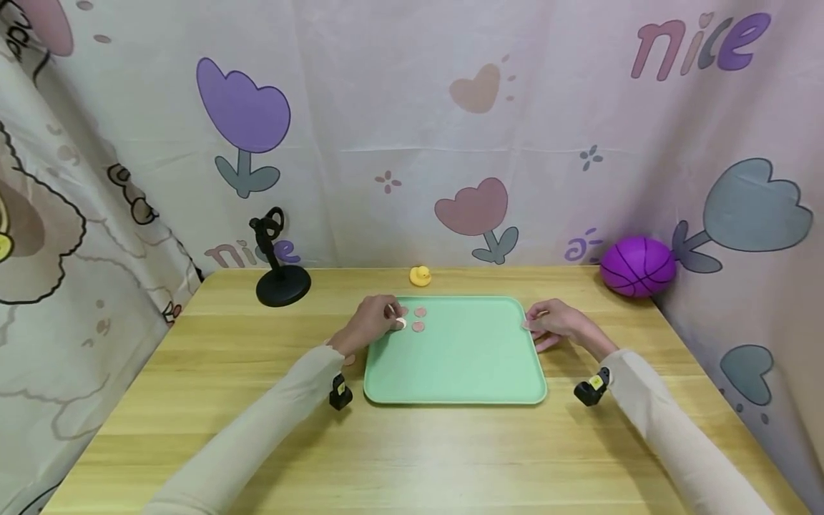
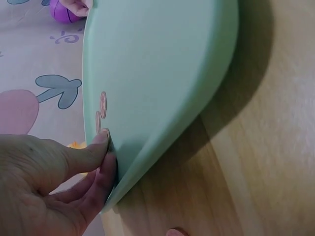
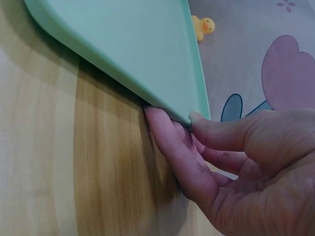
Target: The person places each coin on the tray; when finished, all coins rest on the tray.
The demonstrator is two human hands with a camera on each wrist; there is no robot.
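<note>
On wooden table (image 1: 425,458), mint-green tray (image 1: 466,354): likely light, stiff; hold by opposite rims
Right hand (image 1: 555,323) pinching right rim
Left hand (image 1: 372,322) pinching pale coin (image 1: 402,324) at left rear
Pinkish coins (image 1: 419,327) on tray: thin, probably slippery; grip by edges

We note: tray (image 1: 463,357) mint green; discs (image 1: 419,327) mostly coppery pink; ball (image 1: 637,266) purple, black-lined; duck (image 1: 420,277) yellow; stand (image 1: 283,286) black; tabletop (image 1: 225,350) yellowish, wood-grained; sleeves (image 1: 257,422) cream; curtain (image 1: 360,107) pale, purple, pink, grey-blue flowers (image 1: 244,114).
</note>
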